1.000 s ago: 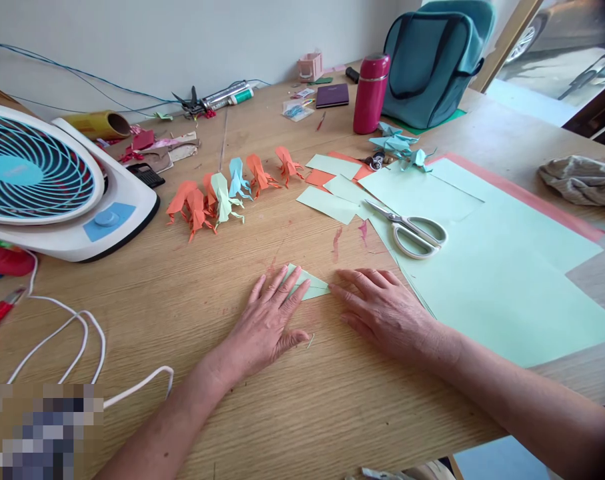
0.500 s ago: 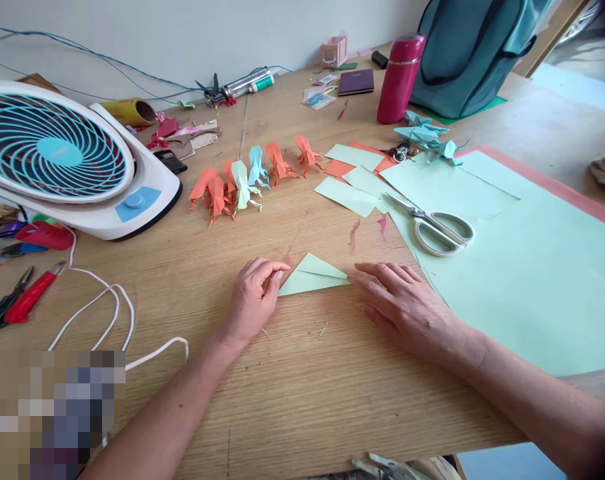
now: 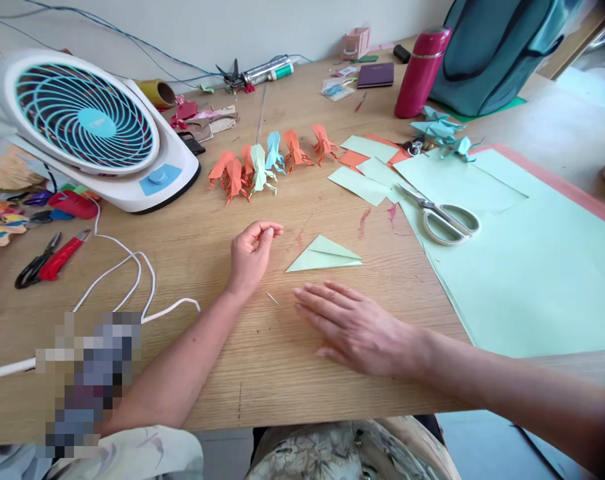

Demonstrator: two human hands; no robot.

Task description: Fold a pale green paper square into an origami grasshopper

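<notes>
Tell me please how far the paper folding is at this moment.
Done: a row of origami figures stands on the table. In hand: one green sheet is folded into a triangle; the left hand and right hand are both off it. Left: the triangle has no finer folds yet; cut squares lie unfolded.

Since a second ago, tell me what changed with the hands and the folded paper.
Both hands came off the folded green triangle. The left hand lifted away, fingers curled; the right hand slid back toward the body, flat on the table. The triangle lies free. Scissors and origami figures stayed put.
</notes>
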